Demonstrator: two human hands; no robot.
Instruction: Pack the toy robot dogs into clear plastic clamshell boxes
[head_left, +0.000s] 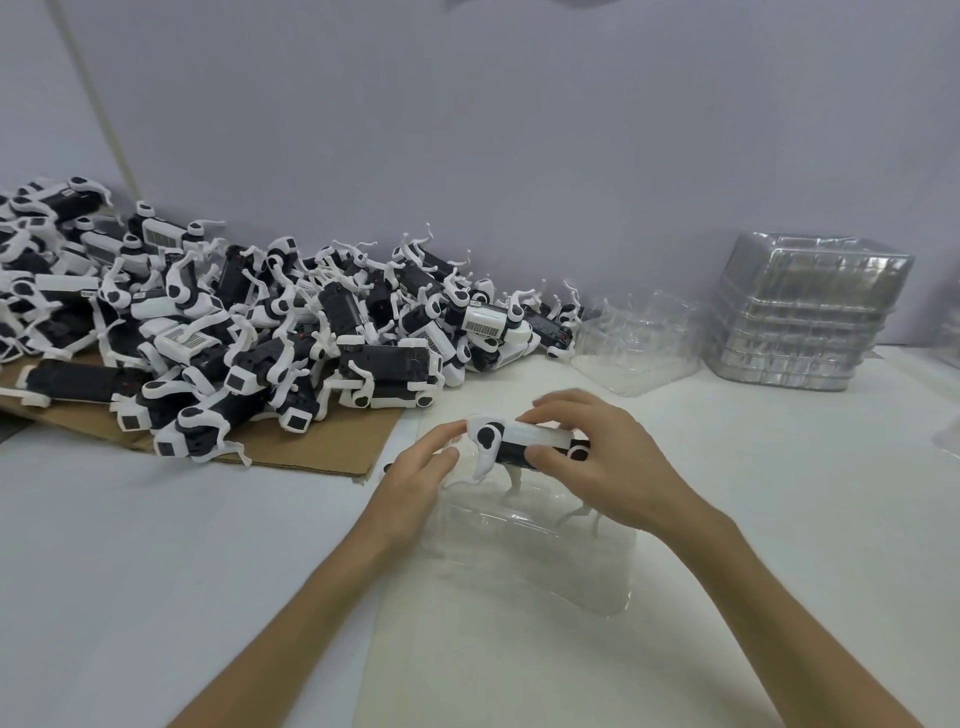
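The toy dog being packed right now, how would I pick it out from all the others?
Start at the big heap of dogs on the cardboard at the left, then look right and nearer. The one toy dog held between the left hand and right hand stands upright over an open clear box, apart from the pile.

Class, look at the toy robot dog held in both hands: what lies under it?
A clear clamshell box lies on the white table under the toy robot dog. The right hand hides the dog's rear, so whether its legs are seated cannot be seen.
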